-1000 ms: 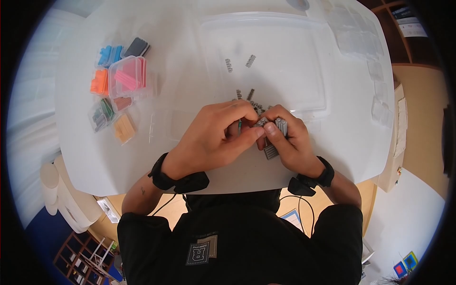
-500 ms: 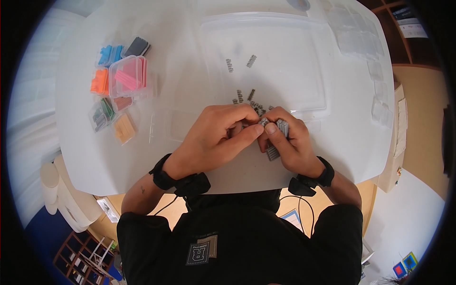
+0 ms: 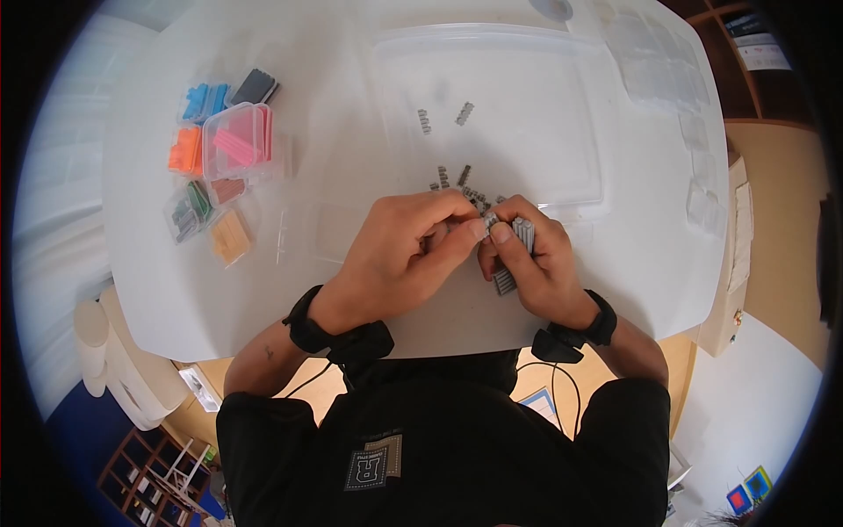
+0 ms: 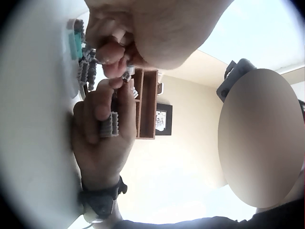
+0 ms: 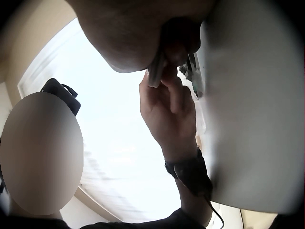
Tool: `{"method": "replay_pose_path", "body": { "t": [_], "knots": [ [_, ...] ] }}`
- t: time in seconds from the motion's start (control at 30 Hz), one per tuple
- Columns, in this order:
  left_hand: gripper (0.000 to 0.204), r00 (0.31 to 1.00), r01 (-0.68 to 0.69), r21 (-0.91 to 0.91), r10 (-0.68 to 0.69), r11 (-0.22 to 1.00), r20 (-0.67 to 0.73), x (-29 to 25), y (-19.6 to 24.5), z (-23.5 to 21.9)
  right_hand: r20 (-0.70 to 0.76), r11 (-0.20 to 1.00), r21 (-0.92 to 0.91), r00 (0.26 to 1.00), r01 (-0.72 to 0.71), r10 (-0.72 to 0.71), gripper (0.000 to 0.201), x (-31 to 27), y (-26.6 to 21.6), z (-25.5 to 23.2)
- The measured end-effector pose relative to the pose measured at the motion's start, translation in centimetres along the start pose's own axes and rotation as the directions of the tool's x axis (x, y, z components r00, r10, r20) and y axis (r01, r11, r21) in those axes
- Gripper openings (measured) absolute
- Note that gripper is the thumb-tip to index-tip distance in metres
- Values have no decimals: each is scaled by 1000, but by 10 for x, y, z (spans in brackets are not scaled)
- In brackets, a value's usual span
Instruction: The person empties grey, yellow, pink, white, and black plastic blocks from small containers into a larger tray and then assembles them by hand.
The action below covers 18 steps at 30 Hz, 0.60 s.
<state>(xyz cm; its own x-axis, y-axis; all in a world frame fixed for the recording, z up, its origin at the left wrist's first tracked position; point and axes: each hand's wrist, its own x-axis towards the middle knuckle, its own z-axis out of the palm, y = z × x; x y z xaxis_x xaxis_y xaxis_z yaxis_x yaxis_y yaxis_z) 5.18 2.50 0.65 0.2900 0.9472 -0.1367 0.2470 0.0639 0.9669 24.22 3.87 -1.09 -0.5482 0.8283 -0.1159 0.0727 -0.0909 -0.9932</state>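
Note:
Both hands meet over the near part of the white table. The left hand [image 3: 391, 255] pinches a small grey ridged piece [image 3: 489, 226] between thumb and fingers, and the right thumb and forefinger grip the same piece. In its palm and curled fingers the right hand [image 3: 543, 263] also holds a bundle of grey ridged strips [image 3: 523, 233]; in the left wrist view the strips [image 4: 109, 125] stick out between its fingers. Just beyond the fingertips lies a pile of small grey pieces [image 3: 474, 197], partly hidden by the hands. Two grey pieces [image 3: 464, 113] lie farther back.
Small clear boxes with blue, orange, pink [image 3: 237, 140], green and tan pieces stand at the left. A large clear tray [image 3: 492, 31] lies at the back middle. Empty-looking clear containers [image 3: 654, 61] line the right side.
The left hand has shifted slightly, and the small grey piece between the fingertips has turned. A teal bit seen by the left fingers one second ago no longer shows there in the head view.

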Motion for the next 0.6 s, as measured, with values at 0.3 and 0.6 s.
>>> {"method": "replay_pose_path", "body": {
  "t": [0.3, 0.6],
  "knots": [
    [8, 955, -37, -14, 31, 999, -296, 3, 1, -4, -39, 996, 85, 999, -30, 33, 20, -1, 0, -1],
    [17, 956, -279, 361, 294, 890, 14, 4, 0, -18, -49, 990, 140, 998, -25, 32, 32, 1, -3, -2]
  ]
}}
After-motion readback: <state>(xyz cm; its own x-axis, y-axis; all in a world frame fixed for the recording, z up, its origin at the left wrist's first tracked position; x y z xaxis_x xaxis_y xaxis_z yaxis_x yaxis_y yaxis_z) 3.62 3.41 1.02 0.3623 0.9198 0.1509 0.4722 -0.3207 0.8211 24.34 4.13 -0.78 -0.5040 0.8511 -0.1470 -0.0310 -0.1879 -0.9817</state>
